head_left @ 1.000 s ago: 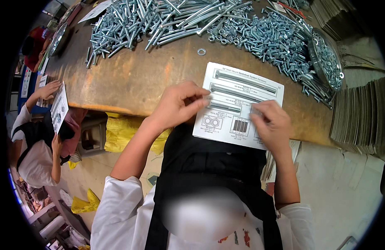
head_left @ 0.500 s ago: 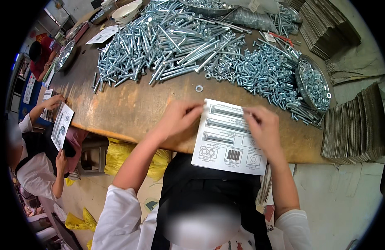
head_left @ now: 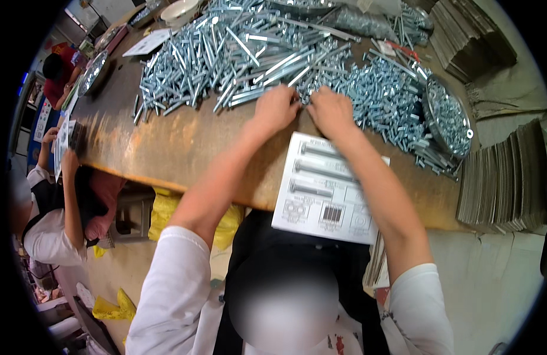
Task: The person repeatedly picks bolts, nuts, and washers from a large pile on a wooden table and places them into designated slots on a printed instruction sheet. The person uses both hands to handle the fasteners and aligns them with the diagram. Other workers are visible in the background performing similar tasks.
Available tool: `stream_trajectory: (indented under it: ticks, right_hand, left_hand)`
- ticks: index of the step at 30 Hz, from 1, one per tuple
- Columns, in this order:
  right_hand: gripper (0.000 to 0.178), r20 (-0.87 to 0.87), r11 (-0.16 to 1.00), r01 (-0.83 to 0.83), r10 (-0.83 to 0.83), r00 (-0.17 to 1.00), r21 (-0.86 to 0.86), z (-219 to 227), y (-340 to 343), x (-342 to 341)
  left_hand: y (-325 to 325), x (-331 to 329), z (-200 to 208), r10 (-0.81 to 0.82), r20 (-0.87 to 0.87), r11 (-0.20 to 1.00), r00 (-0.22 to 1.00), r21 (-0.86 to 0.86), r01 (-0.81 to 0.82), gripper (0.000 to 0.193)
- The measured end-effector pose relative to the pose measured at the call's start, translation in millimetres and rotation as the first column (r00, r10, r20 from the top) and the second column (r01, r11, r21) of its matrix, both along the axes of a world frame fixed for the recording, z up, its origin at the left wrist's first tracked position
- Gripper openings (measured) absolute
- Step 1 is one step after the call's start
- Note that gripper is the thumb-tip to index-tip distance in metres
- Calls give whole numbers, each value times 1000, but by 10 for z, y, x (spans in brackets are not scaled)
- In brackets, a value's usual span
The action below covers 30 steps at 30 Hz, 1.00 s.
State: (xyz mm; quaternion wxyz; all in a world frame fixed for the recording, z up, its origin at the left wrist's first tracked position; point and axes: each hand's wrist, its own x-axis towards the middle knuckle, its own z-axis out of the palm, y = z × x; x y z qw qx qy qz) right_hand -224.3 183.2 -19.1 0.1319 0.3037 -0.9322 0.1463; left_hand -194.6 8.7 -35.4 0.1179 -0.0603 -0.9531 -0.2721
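Note:
Both my hands have reached the near edge of a pile of silvery nuts (head_left: pixel 329 71) on the wooden table. My left hand (head_left: pixel 277 109) has curled fingers, its fingertips pressed close together at the nuts. Facing it, a small gap away, my right hand (head_left: pixel 332 112) is closed with its fingertips bent down. Whatever small parts they pinch is too hidden to make out. A white printed sheet (head_left: pixel 314 201) with pictures of bolts lies at the table's front edge, partly under my right forearm. Long bolts (head_left: pixel 214 65) are heaped to the left, shorter bolts (head_left: pixel 383 100) to the right.
A round metal dish (head_left: pixel 428 123) of small parts stands at the right. Cardboard stacks (head_left: pixel 504 177) are beyond the table's right side. A person (head_left: pixel 52 236) at the left handles another printed sheet (head_left: pixel 62 145). Yellow bags (head_left: pixel 166 219) lie below the table.
My hands have left the printed sheet and moved forward to the nuts. The loose nut or washer in front of the pile no longer shows. At the left, the person's sheet has shifted.

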Motion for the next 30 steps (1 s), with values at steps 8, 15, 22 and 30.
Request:
stream_trajectory:
  ticks: [8,15,22,30]
  right_hand:
    - [22,559,857,85,253,790,-508,640,583,1578]
    - [11,473,921,65,136,870,-384,410,443,2238]
    - [20,536,917,115,119,836,-383,421,471,2255]
    - [26,546,893,119,155,823,-433,439,599,2103]
  left_hand:
    - [-35,1500,704,-326,265,849,907,504,158,23]
    - [196,2188,439,-262,72,935,962,265,235,13]
    - [88,2257,436,-297,195,870,935,458,181,20]
    - [78,2156,480,-320,190,897,928,376,233,27]
